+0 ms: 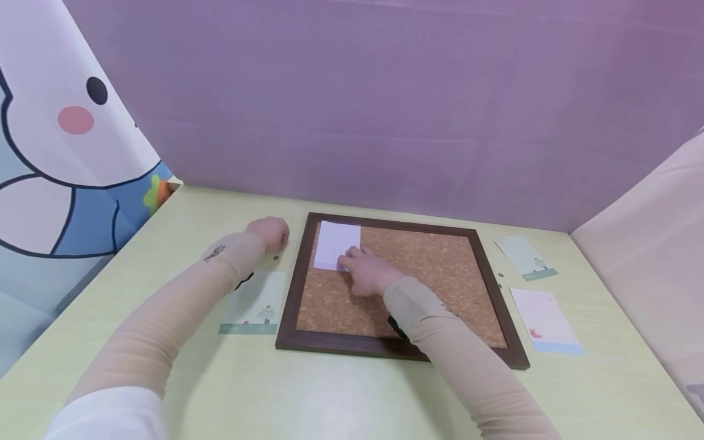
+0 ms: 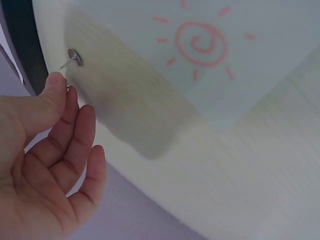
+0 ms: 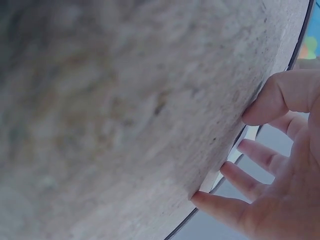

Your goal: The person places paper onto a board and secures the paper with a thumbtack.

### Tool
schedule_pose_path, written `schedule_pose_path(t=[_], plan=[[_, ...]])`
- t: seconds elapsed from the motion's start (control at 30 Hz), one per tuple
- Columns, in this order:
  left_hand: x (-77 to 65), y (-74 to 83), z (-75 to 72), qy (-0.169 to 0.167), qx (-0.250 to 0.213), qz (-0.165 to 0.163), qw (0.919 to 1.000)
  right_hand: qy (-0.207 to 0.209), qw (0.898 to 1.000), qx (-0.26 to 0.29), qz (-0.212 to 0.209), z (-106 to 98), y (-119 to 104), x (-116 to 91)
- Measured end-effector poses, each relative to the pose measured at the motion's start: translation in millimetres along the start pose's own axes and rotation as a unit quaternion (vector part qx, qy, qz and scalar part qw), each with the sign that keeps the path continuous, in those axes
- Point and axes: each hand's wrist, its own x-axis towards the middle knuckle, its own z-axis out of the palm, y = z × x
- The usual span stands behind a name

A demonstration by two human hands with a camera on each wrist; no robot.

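Note:
My left hand (image 1: 269, 233) is beside the corkboard's left edge. In the left wrist view its thumb and fingertip pinch a tiny metallic thumbtack (image 2: 68, 86), mostly hidden by the fingers. Another thumbtack (image 2: 75, 57) lies on the table just past the fingertips, its pin pointing toward the thumb. A pale card (image 1: 334, 241) sits in the upper left corner of the dark-framed corkboard (image 1: 418, 275). My right hand (image 1: 370, 272) rests at the card's lower right corner, fingers spread over card and cork. The right wrist view shows those fingertips (image 3: 200, 197) touching the surface.
A card with a green strip (image 1: 247, 305) lies left of the board, under the left forearm. To the right lie another green-edged card (image 1: 522, 256), a blue-edged card (image 1: 547, 321) and two small thumbtacks (image 1: 500, 280). A purple curtain (image 1: 385, 110) hangs behind the table.

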Motion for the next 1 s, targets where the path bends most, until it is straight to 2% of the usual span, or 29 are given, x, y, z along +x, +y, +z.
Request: schedule_pose_path(t=[0.33,0.63,1.0], plan=[[-0.8,-0.4,-1.6,0.019,-0.029,0.004,0.9994,0.004,1.0,0.0,-0.005,1,2,0],[-2.0,6.6,-5.8,0.006,-0.064,0.005,0.9979,0.007,1.0,-0.008,-0.009,1,3,1],[-7.1,13.3,-9.3,-0.001,-0.057,-0.004,0.9984,0.005,1.0,-0.01,-0.009,-1,0,-1]])
